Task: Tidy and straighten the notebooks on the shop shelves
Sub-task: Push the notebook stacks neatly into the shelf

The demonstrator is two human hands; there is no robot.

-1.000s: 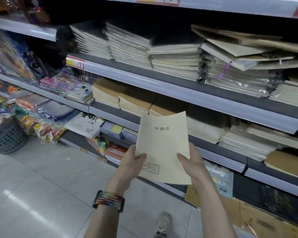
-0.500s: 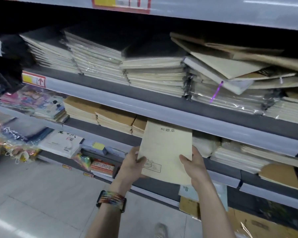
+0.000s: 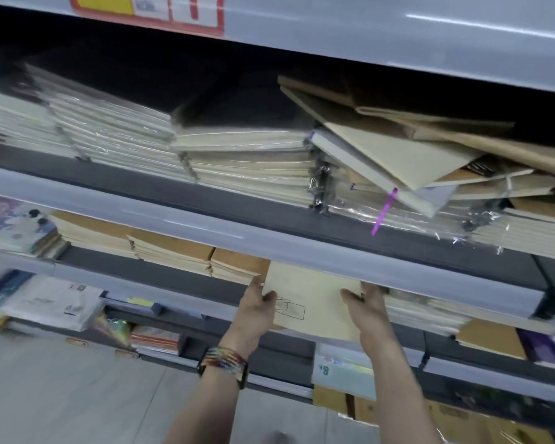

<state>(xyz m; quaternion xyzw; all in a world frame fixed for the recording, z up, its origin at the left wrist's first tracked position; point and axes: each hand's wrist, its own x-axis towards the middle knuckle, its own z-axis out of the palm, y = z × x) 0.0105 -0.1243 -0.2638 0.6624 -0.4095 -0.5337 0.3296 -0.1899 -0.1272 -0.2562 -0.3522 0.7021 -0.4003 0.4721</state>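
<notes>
Between left grip (image 3: 257, 310), right grip (image 3: 367, 307): notebook (image 3: 314, 291), seemingly tilted

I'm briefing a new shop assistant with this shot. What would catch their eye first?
Probably the cream notebook, gripped at its sides by the left hand and right hand, its far end under the pale shelf rail, right of the brown-covered stacks. Next, the jumbled heap of tan notebooks lying askew on the shelf above, at the right, with a purple ribbon hanging from it.
</notes>
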